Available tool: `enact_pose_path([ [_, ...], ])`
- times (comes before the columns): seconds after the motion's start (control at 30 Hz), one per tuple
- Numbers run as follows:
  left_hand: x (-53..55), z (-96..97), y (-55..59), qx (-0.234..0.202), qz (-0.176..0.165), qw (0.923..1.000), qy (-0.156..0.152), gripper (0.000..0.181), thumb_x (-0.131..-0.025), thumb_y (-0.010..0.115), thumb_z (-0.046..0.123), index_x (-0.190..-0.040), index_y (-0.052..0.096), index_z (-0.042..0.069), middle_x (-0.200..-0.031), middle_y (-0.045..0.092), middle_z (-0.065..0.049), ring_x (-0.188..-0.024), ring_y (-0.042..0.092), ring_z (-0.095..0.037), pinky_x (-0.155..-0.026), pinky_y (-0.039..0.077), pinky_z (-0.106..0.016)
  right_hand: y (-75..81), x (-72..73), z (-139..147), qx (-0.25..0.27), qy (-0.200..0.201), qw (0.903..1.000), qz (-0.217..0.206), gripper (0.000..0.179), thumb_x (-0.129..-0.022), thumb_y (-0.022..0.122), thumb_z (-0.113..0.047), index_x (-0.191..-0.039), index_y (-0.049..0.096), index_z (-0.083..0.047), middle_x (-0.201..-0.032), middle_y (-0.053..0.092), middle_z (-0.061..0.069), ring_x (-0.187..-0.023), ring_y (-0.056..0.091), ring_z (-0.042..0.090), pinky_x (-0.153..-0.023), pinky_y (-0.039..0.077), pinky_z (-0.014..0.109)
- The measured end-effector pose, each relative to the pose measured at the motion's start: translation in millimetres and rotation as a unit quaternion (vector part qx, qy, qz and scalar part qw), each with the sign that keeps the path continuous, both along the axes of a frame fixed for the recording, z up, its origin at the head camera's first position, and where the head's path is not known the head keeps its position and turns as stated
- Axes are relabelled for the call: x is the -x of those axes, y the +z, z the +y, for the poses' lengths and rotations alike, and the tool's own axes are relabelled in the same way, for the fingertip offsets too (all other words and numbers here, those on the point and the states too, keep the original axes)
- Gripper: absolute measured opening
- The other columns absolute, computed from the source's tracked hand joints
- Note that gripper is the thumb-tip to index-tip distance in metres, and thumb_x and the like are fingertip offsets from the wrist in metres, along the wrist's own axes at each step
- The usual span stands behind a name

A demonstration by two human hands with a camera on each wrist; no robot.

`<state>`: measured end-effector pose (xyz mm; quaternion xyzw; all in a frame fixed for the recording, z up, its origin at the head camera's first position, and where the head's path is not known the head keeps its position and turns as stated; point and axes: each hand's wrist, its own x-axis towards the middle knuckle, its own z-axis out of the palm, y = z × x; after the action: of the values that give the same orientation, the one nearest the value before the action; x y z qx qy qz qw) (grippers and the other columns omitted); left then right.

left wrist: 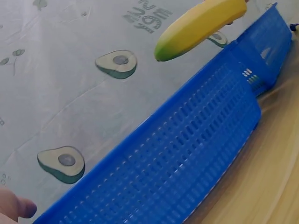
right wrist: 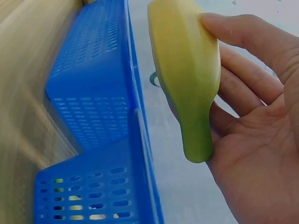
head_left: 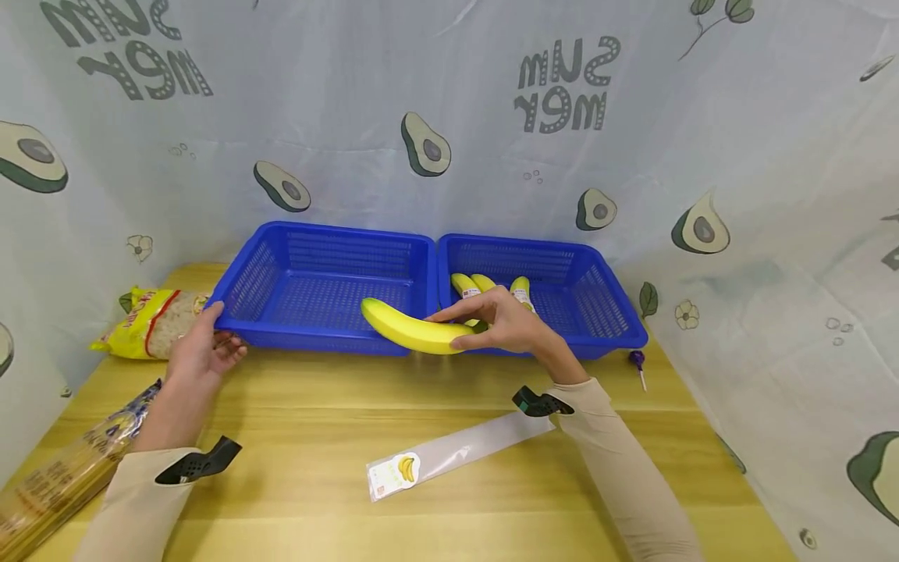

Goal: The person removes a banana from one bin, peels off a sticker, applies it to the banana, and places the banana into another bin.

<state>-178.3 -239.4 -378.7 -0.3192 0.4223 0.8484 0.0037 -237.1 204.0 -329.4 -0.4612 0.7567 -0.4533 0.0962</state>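
My right hand (head_left: 509,321) pinches a yellow banana (head_left: 414,328) between thumb and fingers near its green stem (right wrist: 198,142). The banana is held roughly level above the front rim of the left blue basket (head_left: 316,340). At that basket's front left corner, my left hand (head_left: 200,351) grips the rim, with the thumb over the edge and the fingers curled below. The left basket's visible floor is bare. Several bananas (head_left: 520,289) with white labels lie in the right blue basket (head_left: 597,312), partly hidden behind my right hand.
A clear plastic sleeve (head_left: 470,451) with a banana label lies on the wooden table (head_left: 302,437). To the left are a yellow bag (head_left: 151,324) and a long clear package (head_left: 77,476). A purple lollipop (head_left: 637,361) lies at right. A printed curtain (head_left: 477,86) hangs behind.
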Motion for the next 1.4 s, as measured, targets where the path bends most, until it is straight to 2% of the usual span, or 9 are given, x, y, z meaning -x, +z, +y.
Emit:
enact_pose_path([
  [0.2,-10.2,23.9,-1.6,0.032,0.021,0.9978,-0.054,0.052,-0.099,0.078,0.042,-0.13,0.045,0.017,-0.08,0.055,0.004,-0.069,0.058,-0.011,-0.064,0.059,-0.027,-9.8,-10.0,7.2,0.006,0.017,0.9997,-0.016,0.041,-0.088,0.084,0.008,-0.129,0.075,0.005,-0.123,0.078,0.017,-0.107,0.076,0.021,-0.093,0.064,0.036],
  [0.3,-17.9,31.4,-5.4,0.058,0.033,0.9927,-0.101,0.043,-0.098,0.079,0.043,-0.117,0.054,0.014,-0.08,0.058,0.006,-0.073,0.06,-0.011,-0.069,0.06,-0.027,-15.8,-13.2,8.6,0.006,0.031,0.9992,-0.023,0.042,-0.089,0.083,0.009,-0.13,0.074,0.005,-0.124,0.078,0.017,-0.106,0.076,0.021,-0.091,0.064,0.035],
  [0.43,-27.8,38.0,-11.5,0.14,0.046,0.9705,-0.191,0.039,-0.101,0.074,0.047,-0.108,0.064,0.011,-0.088,0.064,0.007,-0.081,0.064,-0.011,-0.075,0.062,-0.028,-22.8,-17.3,11.5,-0.003,0.04,0.999,-0.021,0.04,-0.09,0.082,0.008,-0.129,0.074,0.007,-0.124,0.078,0.018,-0.104,0.075,0.02,-0.088,0.063,0.032],
  [0.67,-45.2,61.3,-21.9,0.307,0.098,0.8868,-0.332,0.058,-0.109,0.066,0.043,-0.136,0.061,-0.007,-0.111,0.077,-0.003,-0.096,0.075,-0.014,-0.086,0.064,-0.032,-36.1,-19.6,16.4,-0.03,0.044,0.9977,-0.041,0.041,-0.091,0.084,0.003,-0.132,0.074,0.002,-0.128,0.077,0.014,-0.111,0.075,0.023,-0.094,0.063,0.034],
  [0.83,-58.8,84.0,-31.0,0.325,0.156,0.8454,-0.394,0.044,-0.108,0.069,0.026,-0.132,0.063,-0.01,-0.117,0.077,-0.018,-0.1,0.076,-0.025,-0.085,0.065,-0.037,-48.8,-18.4,21.4,-0.031,0.051,0.9971,-0.047,0.042,-0.091,0.083,0.004,-0.132,0.073,0.004,-0.13,0.076,0.017,-0.112,0.074,0.022,-0.093,0.063,0.035],
  [0.93,-67.1,95.0,-34.0,0.358,0.175,0.8148,-0.421,0.039,-0.104,0.074,0.023,-0.126,0.067,-0.008,-0.109,0.076,-0.014,-0.097,0.073,-0.024,-0.081,0.063,-0.034,-56.5,-16.4,23.5,-0.03,0.054,0.997,-0.046,0.041,-0.091,0.083,0.004,-0.131,0.073,0.006,-0.13,0.075,0.019,-0.113,0.074,0.023,-0.093,0.064,0.037],
  [1.13,-80.6,114.3,-38.3,0.451,0.227,0.7435,-0.439,0.033,-0.093,0.087,0.022,-0.111,0.072,-0.001,-0.097,0.07,-0.003,-0.089,0.063,-0.019,-0.079,0.056,-0.027,-65.4,-13.9,25.0,-0.041,0.037,0.9968,-0.058,0.04,-0.092,0.083,0.003,-0.131,0.074,0.005,-0.129,0.076,0.017,-0.116,0.074,0.026,-0.097,0.062,0.039],
  [1.23,-88.2,124.9,-40.3,0.506,0.229,0.7071,-0.437,0.039,-0.084,0.095,0.028,-0.108,0.073,0.007,-0.097,0.065,0.0,-0.09,0.058,-0.018,-0.08,0.053,-0.028,-66.7,-15.0,25.9,-0.053,0.025,0.9961,-0.067,0.041,-0.092,0.084,0.002,-0.131,0.074,0.003,-0.13,0.076,0.016,-0.117,0.074,0.026,-0.099,0.062,0.038],
  [1.4,-102.9,142.9,-43.5,0.588,0.205,0.657,-0.425,0.053,-0.066,0.105,0.039,-0.103,0.072,0.02,-0.101,0.06,0.007,-0.097,0.053,-0.015,-0.084,0.051,-0.033,-66.1,-17.5,24.9,-0.075,0.02,0.9945,-0.07,0.042,-0.091,0.085,0.0,-0.131,0.075,0.002,-0.131,0.076,0.014,-0.12,0.073,0.028,-0.103,0.06,0.041],
])
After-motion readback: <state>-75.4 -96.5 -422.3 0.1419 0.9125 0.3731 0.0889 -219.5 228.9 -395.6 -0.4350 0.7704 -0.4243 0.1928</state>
